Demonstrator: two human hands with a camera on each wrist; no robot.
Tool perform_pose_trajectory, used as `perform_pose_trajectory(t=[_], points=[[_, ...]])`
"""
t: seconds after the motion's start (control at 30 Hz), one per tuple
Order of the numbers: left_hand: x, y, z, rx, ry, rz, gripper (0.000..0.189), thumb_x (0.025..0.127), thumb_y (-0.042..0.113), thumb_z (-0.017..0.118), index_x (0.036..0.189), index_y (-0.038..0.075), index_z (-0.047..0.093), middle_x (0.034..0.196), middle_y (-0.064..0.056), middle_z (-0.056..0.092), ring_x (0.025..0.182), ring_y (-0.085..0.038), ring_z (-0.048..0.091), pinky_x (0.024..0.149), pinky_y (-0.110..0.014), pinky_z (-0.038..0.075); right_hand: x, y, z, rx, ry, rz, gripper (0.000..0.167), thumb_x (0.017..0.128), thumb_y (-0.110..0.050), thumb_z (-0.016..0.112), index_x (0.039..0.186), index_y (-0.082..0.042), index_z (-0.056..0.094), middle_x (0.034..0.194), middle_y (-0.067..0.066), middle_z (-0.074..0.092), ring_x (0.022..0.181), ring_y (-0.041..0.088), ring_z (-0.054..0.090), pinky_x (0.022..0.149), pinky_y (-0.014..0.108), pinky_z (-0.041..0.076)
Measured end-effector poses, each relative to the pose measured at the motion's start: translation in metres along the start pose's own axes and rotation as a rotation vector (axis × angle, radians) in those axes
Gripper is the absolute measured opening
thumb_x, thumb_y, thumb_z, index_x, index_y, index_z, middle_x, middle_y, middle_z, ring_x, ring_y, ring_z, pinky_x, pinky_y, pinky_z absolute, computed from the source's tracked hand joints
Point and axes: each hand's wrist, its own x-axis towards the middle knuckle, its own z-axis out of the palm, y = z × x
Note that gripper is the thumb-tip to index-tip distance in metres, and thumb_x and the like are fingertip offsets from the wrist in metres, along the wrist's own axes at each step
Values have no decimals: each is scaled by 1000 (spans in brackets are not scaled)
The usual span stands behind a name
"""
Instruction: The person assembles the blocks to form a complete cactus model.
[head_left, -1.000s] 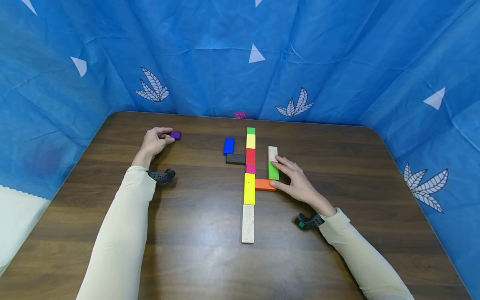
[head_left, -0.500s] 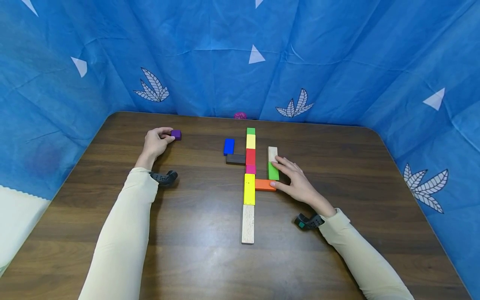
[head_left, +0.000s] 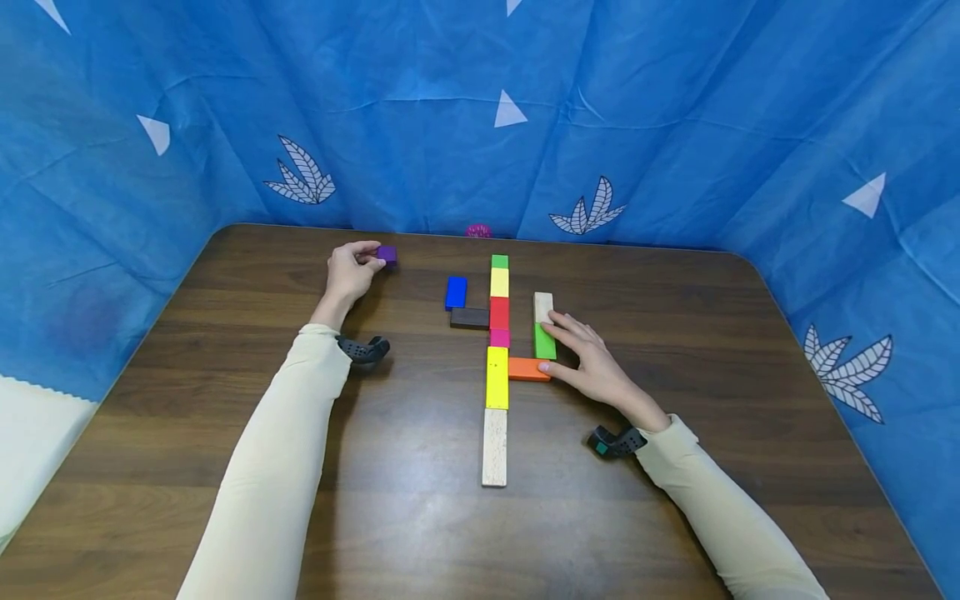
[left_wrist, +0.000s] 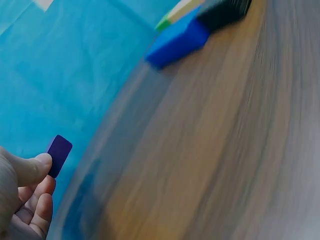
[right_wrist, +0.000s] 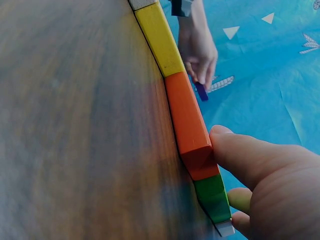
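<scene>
My left hand (head_left: 350,273) pinches a small purple block (head_left: 387,255) between thumb and fingers, near the back left of the table. In the left wrist view the purple block (left_wrist: 62,152) shows above the tabletop's edge, its lower end under the thumb. My right hand (head_left: 591,364) rests with fingers spread, thumb tip at the end of the orange block (head_left: 525,369). Its fingertips lie at a green block (head_left: 545,343) and a pale wooden block (head_left: 543,305) set end to end. The orange block meets the side of a yellow block (head_left: 497,377).
A straight column runs up the middle: a pale wooden block (head_left: 494,447), the yellow one, then magenta, red (head_left: 498,313), pale yellow and green. A dark block (head_left: 470,318) juts left from the red one, with a blue block (head_left: 456,293) behind it. Blue cloth (head_left: 420,150) hangs behind the table.
My left hand has moved right and slightly back with the purple block in its fingers. The right hand and the laid blocks stay as they were.
</scene>
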Motion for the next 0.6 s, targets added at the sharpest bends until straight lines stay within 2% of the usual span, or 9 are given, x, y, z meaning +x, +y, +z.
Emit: perform_pose_trajectory(t=[0.17,0.3,0.5,0.6], points=[[1,19,28,-23,-50,44,34,92,6,64,126,0,64,113,-22,68,102,-28,58,96,-36,40,0,1,-1,11,-5,0,69,90,-32,70,149,-11,42,161,10,27,150,35,17,119,60,7],[0,27,49,-29,-89,65,33,92,7,66,124,0,65,113,-20,69,106,-30,58,110,-43,29,1,3,0,9,-9,-3,68,91,-33,69,149,-13,41,161,9,26,150,34,17,119,59,7],[-4,33,69,-30,-134,72,34,93,7,65,125,0,64,119,-19,64,114,-33,53,113,-45,24,1,5,1,8,-6,-3,68,91,-33,69,149,-13,41,161,9,27,150,34,17,119,59,7],[-6,34,75,-14,-146,67,34,93,7,64,126,0,64,123,-18,62,113,-32,54,109,-44,32,1,6,0,2,-6,-3,68,91,-33,69,149,-13,41,161,9,27,150,34,17,119,59,7]])
